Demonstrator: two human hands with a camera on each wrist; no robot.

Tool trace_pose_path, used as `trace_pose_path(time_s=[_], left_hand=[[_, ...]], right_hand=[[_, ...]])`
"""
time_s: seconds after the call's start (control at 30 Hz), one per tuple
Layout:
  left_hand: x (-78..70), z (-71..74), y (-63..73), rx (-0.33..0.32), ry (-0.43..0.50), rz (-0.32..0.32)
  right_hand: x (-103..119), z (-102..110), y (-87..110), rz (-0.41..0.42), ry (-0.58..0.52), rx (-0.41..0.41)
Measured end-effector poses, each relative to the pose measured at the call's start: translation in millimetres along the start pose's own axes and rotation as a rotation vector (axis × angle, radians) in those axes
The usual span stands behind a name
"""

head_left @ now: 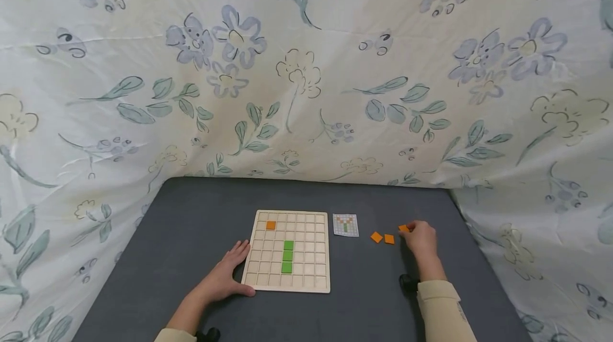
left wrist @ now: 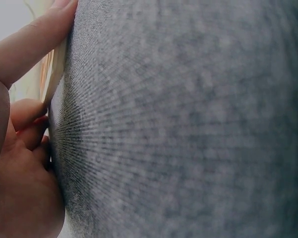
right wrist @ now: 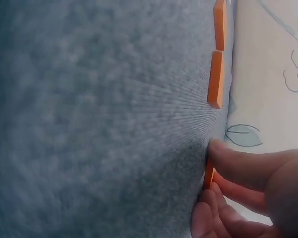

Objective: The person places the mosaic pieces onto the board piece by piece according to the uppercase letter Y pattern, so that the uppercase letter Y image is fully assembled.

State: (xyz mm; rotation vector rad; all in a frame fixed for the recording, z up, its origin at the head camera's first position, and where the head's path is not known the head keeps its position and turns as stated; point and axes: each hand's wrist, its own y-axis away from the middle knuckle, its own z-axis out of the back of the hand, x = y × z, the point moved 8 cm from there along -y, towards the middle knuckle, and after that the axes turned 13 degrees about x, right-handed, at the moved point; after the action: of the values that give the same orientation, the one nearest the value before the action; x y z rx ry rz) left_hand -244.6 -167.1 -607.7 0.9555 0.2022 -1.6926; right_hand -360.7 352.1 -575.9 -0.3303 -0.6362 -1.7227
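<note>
A pale wooden grid board (head_left: 311, 251) lies on the dark table. Three green tiles (head_left: 287, 257) form a column on it, and one orange tile (head_left: 271, 225) fills a cell near its upper left. My left hand (head_left: 222, 275) rests at the board's left edge, thumb at the near corner and fingers spread along the side. Off to the right, my right hand (head_left: 422, 241) has thumb and fingers on an orange square tile (right wrist: 208, 171) at the table surface. Two more orange tiles, one flat (head_left: 389, 239) and one turned (head_left: 376, 237), lie just left of it.
A small printed pattern card (head_left: 346, 225) sits between the board and the loose tiles. Floral cloth (head_left: 306, 92) hangs behind the table's far edge and along both sides.
</note>
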Motion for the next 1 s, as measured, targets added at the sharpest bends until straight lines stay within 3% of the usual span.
trace_pose_path(time_s=[0.3, 0.77, 1.0], left_hand=[[-2.0, -0.7, 2.1, -0.014, 0.001, -0.002], [4.3, -2.1, 0.5, -0.012, 0.006, 0.015], [0.9, -2.9, 2.0, -0.017, 0.01, -0.004]], right_hand=[[12.5, -2.2, 10.4, 0.08, 0.02, 0.034], [77.5, -12.8, 44.4, 0.36, 0.058, 0.036], [106.2, -15.2, 57.6, 0.432, 0.077, 0.009]])
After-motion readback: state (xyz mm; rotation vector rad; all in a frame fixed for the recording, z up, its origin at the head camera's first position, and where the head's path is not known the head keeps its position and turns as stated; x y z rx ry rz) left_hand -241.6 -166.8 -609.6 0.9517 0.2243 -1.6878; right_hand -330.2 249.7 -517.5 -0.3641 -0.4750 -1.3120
